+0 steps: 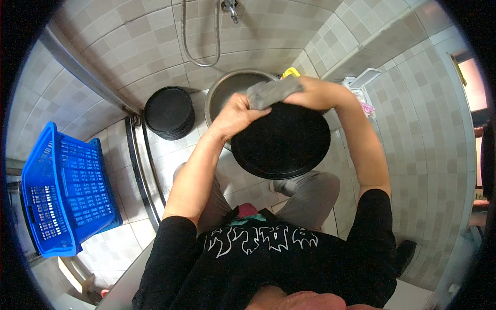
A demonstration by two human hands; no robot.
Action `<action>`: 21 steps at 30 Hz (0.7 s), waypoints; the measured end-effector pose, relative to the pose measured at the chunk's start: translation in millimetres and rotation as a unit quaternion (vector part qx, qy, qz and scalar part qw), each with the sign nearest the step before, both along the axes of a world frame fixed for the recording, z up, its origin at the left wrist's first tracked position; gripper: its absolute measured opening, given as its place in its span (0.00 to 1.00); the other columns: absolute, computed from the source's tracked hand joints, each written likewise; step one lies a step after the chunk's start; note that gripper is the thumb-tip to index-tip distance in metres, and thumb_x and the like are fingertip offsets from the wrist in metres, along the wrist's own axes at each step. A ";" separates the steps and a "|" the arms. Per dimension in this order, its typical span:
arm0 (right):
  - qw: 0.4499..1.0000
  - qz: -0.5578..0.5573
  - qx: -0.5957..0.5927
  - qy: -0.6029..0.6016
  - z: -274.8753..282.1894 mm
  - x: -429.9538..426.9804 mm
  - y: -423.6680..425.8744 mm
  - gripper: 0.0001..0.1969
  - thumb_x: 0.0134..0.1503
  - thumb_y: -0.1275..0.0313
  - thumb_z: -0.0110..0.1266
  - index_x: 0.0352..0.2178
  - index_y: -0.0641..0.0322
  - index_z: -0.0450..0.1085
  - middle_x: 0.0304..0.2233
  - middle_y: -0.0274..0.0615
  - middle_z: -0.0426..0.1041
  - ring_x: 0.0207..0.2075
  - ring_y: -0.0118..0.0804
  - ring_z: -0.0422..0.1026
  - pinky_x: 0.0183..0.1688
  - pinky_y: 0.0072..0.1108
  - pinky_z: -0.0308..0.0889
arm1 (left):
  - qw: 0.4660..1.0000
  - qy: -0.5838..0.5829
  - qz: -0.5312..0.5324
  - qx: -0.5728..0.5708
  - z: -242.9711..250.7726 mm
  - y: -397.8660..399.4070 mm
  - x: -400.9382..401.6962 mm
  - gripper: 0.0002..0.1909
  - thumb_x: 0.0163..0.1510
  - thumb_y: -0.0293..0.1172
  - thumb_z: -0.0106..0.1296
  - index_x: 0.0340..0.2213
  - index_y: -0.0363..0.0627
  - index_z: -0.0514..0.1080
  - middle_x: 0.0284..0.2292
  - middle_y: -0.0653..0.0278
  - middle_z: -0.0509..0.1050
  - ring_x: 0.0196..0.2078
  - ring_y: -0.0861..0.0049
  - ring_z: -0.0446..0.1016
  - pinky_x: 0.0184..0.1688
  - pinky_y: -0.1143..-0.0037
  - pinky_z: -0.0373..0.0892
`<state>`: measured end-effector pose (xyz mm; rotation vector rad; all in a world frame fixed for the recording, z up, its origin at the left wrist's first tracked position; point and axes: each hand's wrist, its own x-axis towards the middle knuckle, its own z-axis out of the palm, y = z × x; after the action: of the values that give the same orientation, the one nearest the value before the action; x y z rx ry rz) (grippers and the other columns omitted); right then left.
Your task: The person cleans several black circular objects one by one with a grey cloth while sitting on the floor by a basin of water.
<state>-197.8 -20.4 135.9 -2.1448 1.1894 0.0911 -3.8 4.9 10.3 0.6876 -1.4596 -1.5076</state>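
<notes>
My left hand [236,116] grips the upper left edge of a round black tray [281,143], its thumb lying over the dark face. The tray is above my knees and overlaps the near side of a round metal basin [219,91]. Bunched in my right hand [316,93] is a grey cloth [273,93], slightly blurred. It lies across the tray's far edge, and its left end meets my left fingers. Both hands hide part of the tray's rim. To the left on the floor stands a stack of round black trays [169,110].
A blue plastic basket [83,186] stands at the left, beyond a raised metal door track [145,170]. A shower hose [200,62] and a tap [232,13] hang on the tiled wall. Something yellow [290,72] shows behind the basin. A white container [360,91] is at the right.
</notes>
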 end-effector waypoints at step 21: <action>0.624 -0.415 0.098 -0.655 -113.0 -30.8 49.5 0.24 0.45 0.80 0.55 0.47 0.63 0.62 0.44 0.41 0.68 0.45 0.38 0.66 0.51 0.30 0.61 | 0.850 0.304 0.307 0.303 4.7 -14.2 6.1 0.11 0.50 0.31 0.51 0.35 0.37 0.70 0.32 0.62 0.73 0.32 0.75 0.70 0.37 0.76 0.66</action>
<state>-228.5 29.1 23.0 -0.7271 0.9293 -1.4173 2.4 -9.3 14.9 0.8317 -0.2153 -1.4531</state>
